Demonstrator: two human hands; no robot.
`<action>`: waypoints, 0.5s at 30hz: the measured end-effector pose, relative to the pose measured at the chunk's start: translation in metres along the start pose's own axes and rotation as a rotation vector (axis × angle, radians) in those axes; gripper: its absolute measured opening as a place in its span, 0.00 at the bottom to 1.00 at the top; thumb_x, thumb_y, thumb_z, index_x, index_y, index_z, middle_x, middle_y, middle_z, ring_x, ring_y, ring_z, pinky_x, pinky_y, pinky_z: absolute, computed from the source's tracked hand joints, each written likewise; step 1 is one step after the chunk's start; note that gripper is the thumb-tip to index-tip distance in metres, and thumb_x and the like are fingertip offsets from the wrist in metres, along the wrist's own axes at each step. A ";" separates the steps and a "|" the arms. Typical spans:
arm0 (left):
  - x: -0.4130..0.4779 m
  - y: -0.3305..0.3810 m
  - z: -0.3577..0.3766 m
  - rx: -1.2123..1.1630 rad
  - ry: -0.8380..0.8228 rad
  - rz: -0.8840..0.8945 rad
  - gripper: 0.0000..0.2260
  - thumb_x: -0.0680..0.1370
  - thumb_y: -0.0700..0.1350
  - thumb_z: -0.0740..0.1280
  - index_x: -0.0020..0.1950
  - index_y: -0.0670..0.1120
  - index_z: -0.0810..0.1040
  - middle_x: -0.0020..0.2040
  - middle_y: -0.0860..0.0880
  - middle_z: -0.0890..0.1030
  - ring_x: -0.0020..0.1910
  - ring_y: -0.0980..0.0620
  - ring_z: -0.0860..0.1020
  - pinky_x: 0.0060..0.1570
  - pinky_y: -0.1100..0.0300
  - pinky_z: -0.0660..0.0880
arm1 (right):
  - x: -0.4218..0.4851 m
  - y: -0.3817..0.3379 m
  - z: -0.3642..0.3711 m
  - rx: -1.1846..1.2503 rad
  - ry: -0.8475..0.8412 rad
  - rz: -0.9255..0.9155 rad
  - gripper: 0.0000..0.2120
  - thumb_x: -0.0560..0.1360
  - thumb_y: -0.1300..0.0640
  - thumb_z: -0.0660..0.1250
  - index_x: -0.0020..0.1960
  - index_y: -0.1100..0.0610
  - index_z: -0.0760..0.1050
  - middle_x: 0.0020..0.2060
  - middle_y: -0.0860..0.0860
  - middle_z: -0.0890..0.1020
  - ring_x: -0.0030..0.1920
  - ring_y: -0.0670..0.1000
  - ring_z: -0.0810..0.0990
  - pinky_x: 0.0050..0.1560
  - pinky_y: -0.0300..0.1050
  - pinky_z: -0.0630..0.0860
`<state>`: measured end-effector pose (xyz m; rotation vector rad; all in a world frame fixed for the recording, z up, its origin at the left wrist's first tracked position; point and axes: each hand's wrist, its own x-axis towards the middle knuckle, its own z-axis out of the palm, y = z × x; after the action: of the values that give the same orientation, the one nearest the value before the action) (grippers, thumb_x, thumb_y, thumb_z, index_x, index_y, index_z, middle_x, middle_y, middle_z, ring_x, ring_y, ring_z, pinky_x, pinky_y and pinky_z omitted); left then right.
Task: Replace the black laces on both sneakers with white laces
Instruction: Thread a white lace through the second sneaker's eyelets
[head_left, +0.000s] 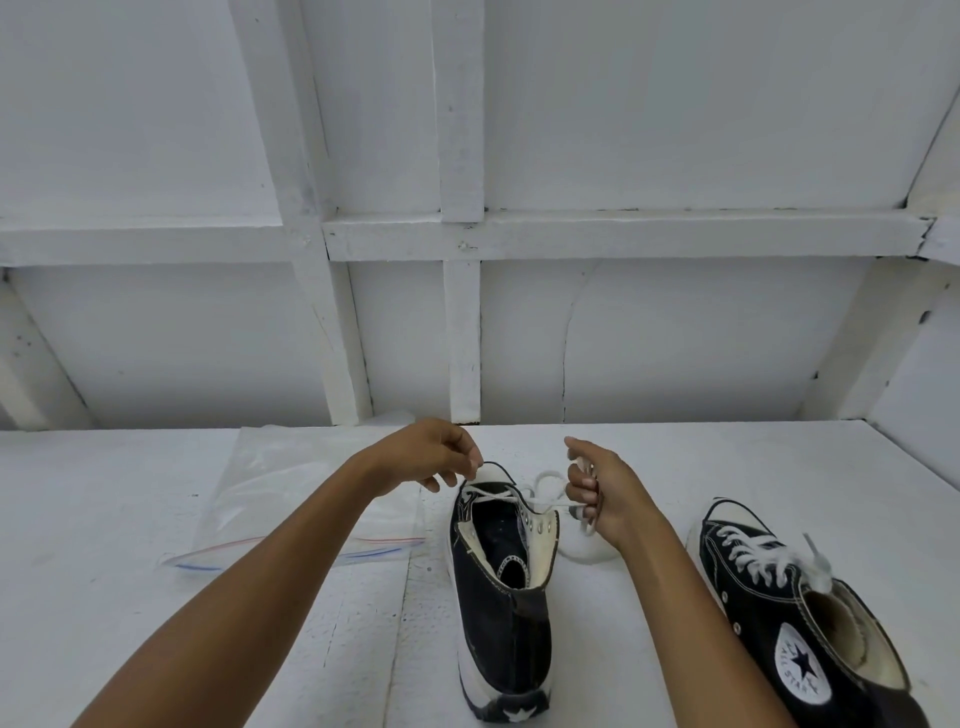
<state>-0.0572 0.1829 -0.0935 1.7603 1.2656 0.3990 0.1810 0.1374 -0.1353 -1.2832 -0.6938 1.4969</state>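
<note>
Left hand (441, 460): pinches flat white fabric lace (496, 500), keeping it taut.
Right hand (602, 493): grips the other end.
Black canvas high-top sneaker (498, 613): heel nearest, eyelets reachable.

A white painted surface (727, 467) carries a clear zip bag (291, 499) lying flat at left, a black high-top sneaker (498, 623) in the middle, a second sneaker (779, 613) at right, and between them a pale rounded object (587, 551), possibly a lid.

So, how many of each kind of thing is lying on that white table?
Sneakers: 2
White laces: 2
Clear zip bag: 1
Total: 5
</note>
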 end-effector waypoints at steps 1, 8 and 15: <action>0.001 0.000 0.002 0.046 -0.002 0.002 0.04 0.77 0.39 0.70 0.50 0.43 0.83 0.43 0.50 0.84 0.39 0.54 0.77 0.39 0.61 0.74 | -0.001 0.000 -0.001 -0.098 0.002 -0.013 0.08 0.78 0.52 0.65 0.44 0.56 0.72 0.23 0.47 0.61 0.22 0.45 0.57 0.24 0.37 0.54; 0.007 0.005 0.017 0.315 -0.024 0.092 0.04 0.77 0.45 0.72 0.47 0.46 0.86 0.40 0.53 0.83 0.39 0.57 0.76 0.42 0.62 0.72 | -0.016 -0.004 0.002 -0.702 -0.147 0.046 0.15 0.73 0.51 0.73 0.29 0.51 0.77 0.23 0.46 0.65 0.23 0.45 0.57 0.25 0.38 0.54; 0.012 0.011 0.027 0.423 -0.087 0.088 0.07 0.77 0.47 0.71 0.48 0.44 0.85 0.43 0.51 0.83 0.42 0.55 0.76 0.44 0.62 0.72 | -0.013 -0.004 0.003 -0.684 -0.196 0.097 0.16 0.72 0.51 0.75 0.27 0.52 0.78 0.23 0.41 0.73 0.27 0.45 0.61 0.27 0.38 0.57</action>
<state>-0.0276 0.1796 -0.1017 2.1685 1.2785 0.1039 0.1785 0.1273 -0.1260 -1.6994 -1.3696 1.5320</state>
